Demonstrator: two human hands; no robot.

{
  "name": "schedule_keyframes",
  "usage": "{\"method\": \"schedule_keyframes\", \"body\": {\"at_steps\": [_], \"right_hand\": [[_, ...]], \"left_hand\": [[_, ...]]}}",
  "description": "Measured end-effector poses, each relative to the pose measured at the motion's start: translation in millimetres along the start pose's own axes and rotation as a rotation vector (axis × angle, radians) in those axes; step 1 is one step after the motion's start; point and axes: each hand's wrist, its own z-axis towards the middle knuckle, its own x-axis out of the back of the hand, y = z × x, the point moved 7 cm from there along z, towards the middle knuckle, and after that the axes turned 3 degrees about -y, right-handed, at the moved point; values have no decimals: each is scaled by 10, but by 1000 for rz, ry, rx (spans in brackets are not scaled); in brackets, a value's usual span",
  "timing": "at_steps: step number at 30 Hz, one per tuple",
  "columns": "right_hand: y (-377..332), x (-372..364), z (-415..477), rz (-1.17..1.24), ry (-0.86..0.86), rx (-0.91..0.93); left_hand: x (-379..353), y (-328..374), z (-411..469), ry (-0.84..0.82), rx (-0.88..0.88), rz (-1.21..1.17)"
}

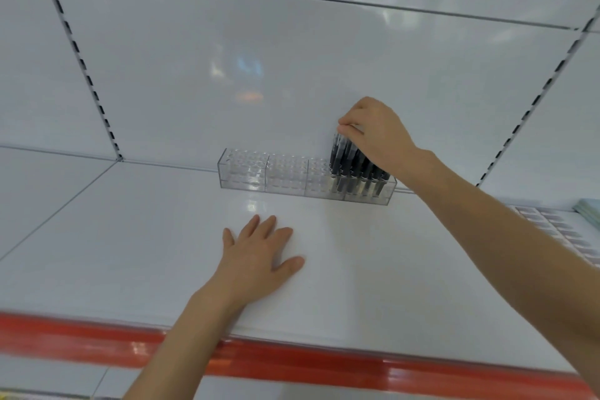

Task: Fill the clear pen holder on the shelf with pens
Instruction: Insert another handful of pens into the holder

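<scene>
Currently right hand (373, 133) reaches over clear pen holder (292, 174) at shelf (130, 237) back, fingertips pinched on a black pen (336, 153) top; left hand (259, 256) flat, fingers spread on glossy white surface.

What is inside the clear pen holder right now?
Black pens stand upright in the right end of the clear pen holder; its other holes look empty. The right hand pinches the tops of the leftmost pens and covers the back row's tops.

Clear pen holder (285, 174): long, multi-hole, at back of white shelf (130, 237). Black pens (354, 166) upright, right end only; remaining holes empty.
</scene>
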Motion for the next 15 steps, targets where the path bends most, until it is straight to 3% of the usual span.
{"method": "schedule_keyframes", "body": {"at_steps": [7,10,15], "right_hand": [[-12,-23,-144,-30,56,15],[-99,92,-312,30,123,22],[-340,115,-498,116,-148,32]], "left_hand": [[65,12,-13,30,0,-49],[247,-16,-110,144,-26,-86],[637,-148,-524,360,-31,-141]]}}
